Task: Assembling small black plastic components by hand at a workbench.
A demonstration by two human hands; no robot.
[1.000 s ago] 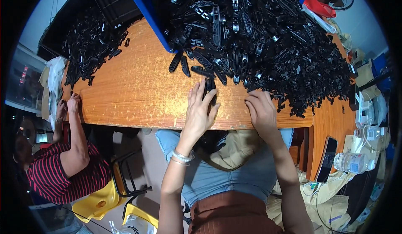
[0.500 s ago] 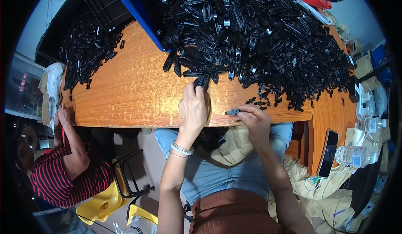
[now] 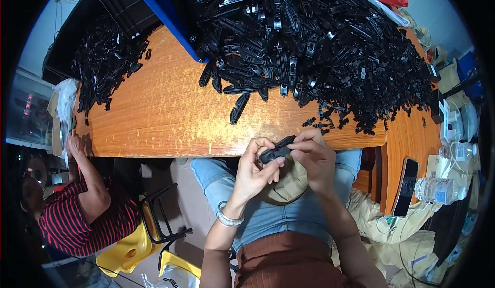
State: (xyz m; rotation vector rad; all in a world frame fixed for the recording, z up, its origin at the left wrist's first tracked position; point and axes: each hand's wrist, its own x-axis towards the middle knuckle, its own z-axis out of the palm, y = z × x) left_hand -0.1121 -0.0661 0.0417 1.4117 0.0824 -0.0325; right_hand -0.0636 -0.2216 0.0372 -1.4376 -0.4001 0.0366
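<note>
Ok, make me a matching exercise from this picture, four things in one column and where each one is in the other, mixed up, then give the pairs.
Things:
1. black plastic part
2. phone
3. water bottle
4. bracelet

Places:
A. lying on its side at the right end of the table
B. on the left wrist
C. held between both hands, over the lap
D. dark, flat on the wood beside the bottle

Pairs: 1-C, 2-D, 3-A, 4-B

Bright and even from above, with soft glare on the worktop; sharp centrally, strongly bent and black-vignetted toward the rim.
</note>
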